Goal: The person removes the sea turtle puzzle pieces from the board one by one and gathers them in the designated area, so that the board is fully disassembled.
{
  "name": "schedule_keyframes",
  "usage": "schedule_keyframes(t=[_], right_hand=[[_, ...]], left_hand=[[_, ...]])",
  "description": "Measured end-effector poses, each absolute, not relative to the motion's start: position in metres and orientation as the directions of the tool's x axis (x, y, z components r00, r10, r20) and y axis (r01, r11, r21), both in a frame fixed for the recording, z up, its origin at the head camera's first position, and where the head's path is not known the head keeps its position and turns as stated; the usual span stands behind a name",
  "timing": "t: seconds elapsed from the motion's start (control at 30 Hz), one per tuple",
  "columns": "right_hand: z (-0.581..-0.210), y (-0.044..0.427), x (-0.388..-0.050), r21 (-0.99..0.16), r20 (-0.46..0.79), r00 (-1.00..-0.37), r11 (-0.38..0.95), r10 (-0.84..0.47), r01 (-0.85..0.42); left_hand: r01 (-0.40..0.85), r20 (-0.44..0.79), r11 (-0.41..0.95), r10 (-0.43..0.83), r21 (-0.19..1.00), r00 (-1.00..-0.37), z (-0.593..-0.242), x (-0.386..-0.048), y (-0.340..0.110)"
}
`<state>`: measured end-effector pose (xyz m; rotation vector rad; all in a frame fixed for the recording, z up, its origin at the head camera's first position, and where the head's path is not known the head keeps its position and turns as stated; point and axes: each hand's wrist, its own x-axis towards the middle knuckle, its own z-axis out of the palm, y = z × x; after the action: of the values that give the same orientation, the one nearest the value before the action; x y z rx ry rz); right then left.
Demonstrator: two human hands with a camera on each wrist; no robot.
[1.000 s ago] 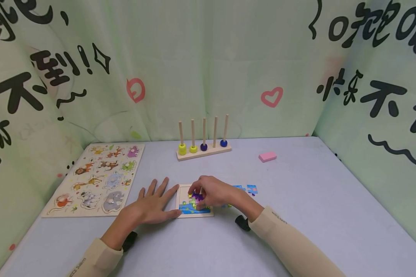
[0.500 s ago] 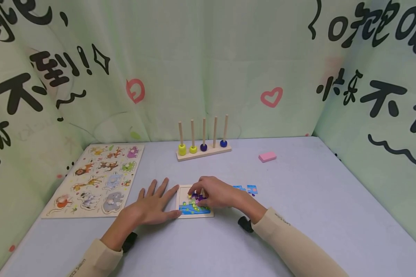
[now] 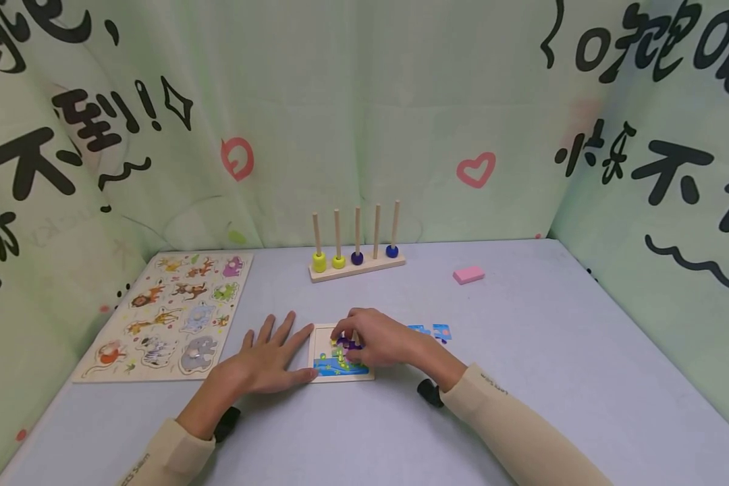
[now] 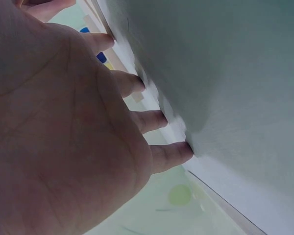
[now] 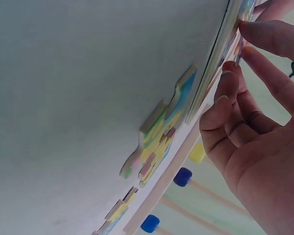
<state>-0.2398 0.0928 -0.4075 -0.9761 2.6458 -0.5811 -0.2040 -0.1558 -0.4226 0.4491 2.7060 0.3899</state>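
Note:
A small jigsaw puzzle in a wooden frame (image 3: pixel 343 379) lies at the middle of the table, its lower strip blue with green and purple parts above. My left hand (image 3: pixel 270 364) rests flat with fingers spread, thumb and index finger against the frame's left edge. Over the puzzle, my right hand (image 3: pixel 379 337) pinches a puzzle piece (image 5: pixel 238 55) between thumb and fingers, low at the puzzle's surface. The hand covers part of the puzzle in the head view. Loose puzzle pieces (image 5: pixel 157 132) lie right of the frame, partly behind the right wrist.
A wooden animal puzzle board (image 3: pixel 176 317) lies on the left. At the back stands a peg rack (image 3: pixel 358 268) with yellow and blue beads on its upright rods. A pink block (image 3: pixel 468 275) lies back right. Printed curtains (image 3: pixel 364 121) border the table.
My right hand shifts only slightly over the puzzle; its forearm has moved a little to the right. The left hand stays in place.

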Motion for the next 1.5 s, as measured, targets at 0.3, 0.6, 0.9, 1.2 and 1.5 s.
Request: schedule_keyframes(t=[0.3,0.6,0.9,1.2,1.5], right_hand=[[-0.409,0.097,-0.241,-0.493,-0.084,-0.741,0.674,-0.666,-0.55],[-0.406,0.117,-0.239,-0.524,-0.033,-0.74,0.642,-0.672,-0.56],[-0.405,0.151,-0.233,-0.522,-0.009,-0.758,0.65,-0.653,-0.553],[-0.404,0.189,-0.225,-0.542,-0.008,-0.775,0.654,-0.632,-0.528],[-0.407,0.213,-0.22,-0.543,0.03,-0.793,0.656,-0.608,-0.524]], left_hand=[[0.26,-0.293,0.909,0.359,0.326,-0.886,-0.427,-0.205,-0.157],[0.263,-0.27,0.907,0.357,0.329,-0.894,-0.438,-0.209,-0.157],[0.259,-0.294,0.905,0.363,0.339,-0.884,-0.424,-0.202,-0.154],[0.262,-0.298,0.905,0.365,0.334,-0.882,-0.421,-0.202,-0.155],[0.273,-0.253,0.902,0.365,0.334,-0.896,-0.441,-0.209,-0.161]])
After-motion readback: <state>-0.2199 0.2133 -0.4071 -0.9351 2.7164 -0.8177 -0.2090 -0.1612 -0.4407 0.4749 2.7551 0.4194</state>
